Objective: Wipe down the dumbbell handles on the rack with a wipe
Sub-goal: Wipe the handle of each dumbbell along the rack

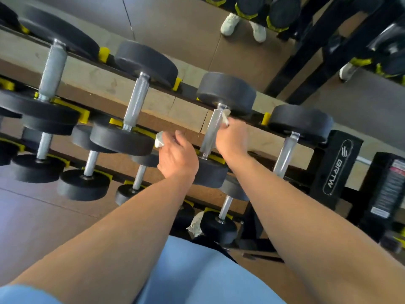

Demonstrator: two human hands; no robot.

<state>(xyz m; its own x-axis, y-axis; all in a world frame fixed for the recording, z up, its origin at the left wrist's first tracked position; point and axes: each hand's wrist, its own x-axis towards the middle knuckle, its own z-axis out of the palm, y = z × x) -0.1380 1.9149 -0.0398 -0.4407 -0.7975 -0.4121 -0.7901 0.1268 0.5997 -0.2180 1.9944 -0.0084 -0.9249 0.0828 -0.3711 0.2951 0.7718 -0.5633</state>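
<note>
Black dumbbells with metal handles lie in rows on the tiered rack (188,91) with yellow cradles. My right hand (233,139) grips a white wipe (225,116) against the upper part of one dumbbell handle (210,134) on the top tier. My left hand (177,156) hovers to the left of that handle, its fingers curled around a second crumpled white wipe (159,139). It touches no handle. Neighbouring handles stand to the left (135,102) and right (287,152).
A crumpled wipe (196,223) lies low on the rack by a small dumbbell (219,227). A mirror behind the rack reflects white shoes (230,24). A black rack end panel (337,170) stands at the right. My blue-clad legs fill the bottom.
</note>
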